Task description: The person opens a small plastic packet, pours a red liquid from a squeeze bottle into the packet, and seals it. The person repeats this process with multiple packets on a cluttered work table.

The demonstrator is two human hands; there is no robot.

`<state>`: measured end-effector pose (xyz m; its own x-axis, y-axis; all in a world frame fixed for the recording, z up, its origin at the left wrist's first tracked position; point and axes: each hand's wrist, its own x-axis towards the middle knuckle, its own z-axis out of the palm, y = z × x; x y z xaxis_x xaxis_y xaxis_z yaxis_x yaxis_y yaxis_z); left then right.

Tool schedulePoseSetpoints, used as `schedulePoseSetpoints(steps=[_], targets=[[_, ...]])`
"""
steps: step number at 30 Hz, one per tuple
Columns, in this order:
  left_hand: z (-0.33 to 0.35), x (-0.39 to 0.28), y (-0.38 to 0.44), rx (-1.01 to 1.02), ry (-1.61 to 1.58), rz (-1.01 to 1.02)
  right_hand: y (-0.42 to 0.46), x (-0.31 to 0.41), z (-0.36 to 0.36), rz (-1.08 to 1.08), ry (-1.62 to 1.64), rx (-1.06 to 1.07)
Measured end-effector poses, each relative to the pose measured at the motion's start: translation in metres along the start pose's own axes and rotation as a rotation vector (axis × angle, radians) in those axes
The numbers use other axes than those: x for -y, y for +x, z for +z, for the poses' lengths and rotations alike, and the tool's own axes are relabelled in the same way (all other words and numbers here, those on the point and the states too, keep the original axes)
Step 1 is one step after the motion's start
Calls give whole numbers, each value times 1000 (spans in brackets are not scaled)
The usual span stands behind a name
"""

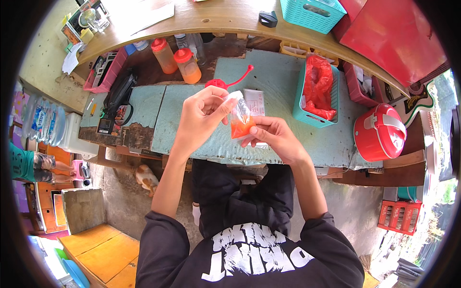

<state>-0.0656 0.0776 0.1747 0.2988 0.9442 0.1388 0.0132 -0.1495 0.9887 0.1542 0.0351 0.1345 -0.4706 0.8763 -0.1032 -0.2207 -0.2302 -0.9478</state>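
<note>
A small clear plastic bag (240, 126) with orange sauce in its lower part is held up over the table between both hands. My left hand (201, 117) pinches its gathered top between thumb and fingers. Against the bag's lower right side, the thumb and fingers of my right hand (275, 136) close on it. Behind my left hand lies a red plastic piece (216, 83) with a long thin handle, partly hidden. A white plastic packet with red print (255, 100) lies flat just beyond the bag.
Two squeeze bottles with red lids (187, 66) stand at the back. A teal basket (316, 117) of red plastic bags and a red rice container (380, 132) are to the right. A black bag (120, 93) lies left. A wooden shelf (223, 25) overhangs the table. A cat (146, 178) is on the floor.
</note>
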Motion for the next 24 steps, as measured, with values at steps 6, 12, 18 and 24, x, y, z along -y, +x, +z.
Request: schedulePoseSetpoints(steps=[6,12,18,24], targets=[[3,-5,-5,51,176,107,0,2,7,-163,-176,-140],[11,-3,-13,153,374,346,-1,-1,5,-305,-332,-207],[10,10,-18,189,451,517,-7,-10,4,-437,-462,-301],[18,14,-20,172,547,620,-15,-20,-5,-185,-240,-177]])
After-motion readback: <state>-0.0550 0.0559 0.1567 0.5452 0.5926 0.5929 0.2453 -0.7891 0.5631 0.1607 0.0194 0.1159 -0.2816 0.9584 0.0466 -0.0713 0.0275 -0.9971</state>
